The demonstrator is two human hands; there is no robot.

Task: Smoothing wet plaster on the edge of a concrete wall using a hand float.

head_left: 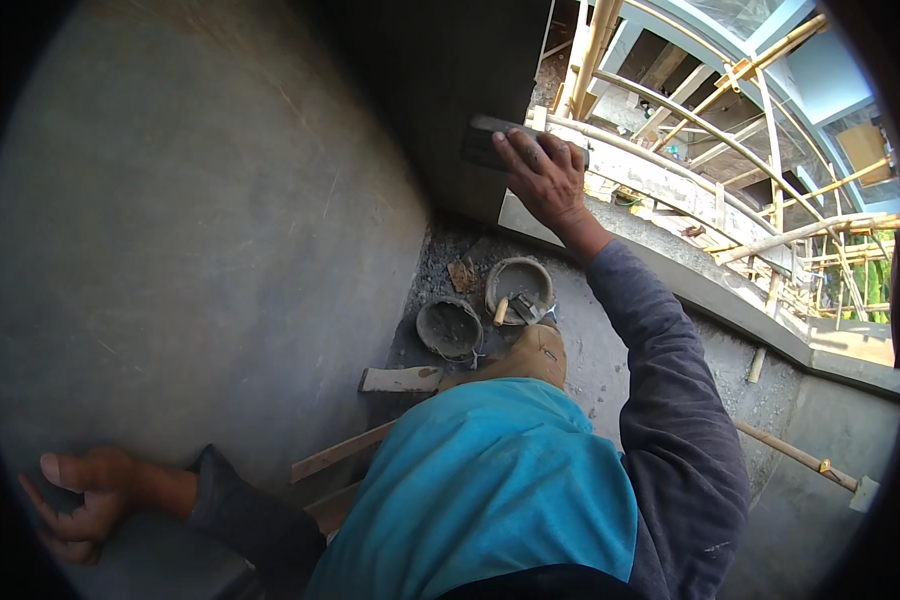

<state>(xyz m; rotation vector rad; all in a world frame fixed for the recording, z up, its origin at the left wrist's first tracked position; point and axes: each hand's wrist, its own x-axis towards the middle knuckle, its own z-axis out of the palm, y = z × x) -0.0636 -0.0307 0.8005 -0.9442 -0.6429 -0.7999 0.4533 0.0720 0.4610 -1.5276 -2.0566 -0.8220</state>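
Note:
My right hand (548, 178) is closed around a dark, flat rectangular block that looks like a plastering float (482, 145). It is raised at the dark grey wall section (390, 80), close to the bright opening; whether the block touches the wall I cannot tell. Down at the far lower left, my left hand (95, 495) is open beside the big grey plastered wall (190, 240), thumb and fingers apart with nothing in them. Its palm side is partly in shadow.
Near my feet stand a round mortar-stained basin (491, 292), with a wooden-handled tool (501, 311) in it, and a dark bucket (448, 328). A short board (400, 380) lies beside them. Beyond the low ledge (690, 283) on the right is bamboo scaffolding (695, 115); a pole (795, 455) lies lower right.

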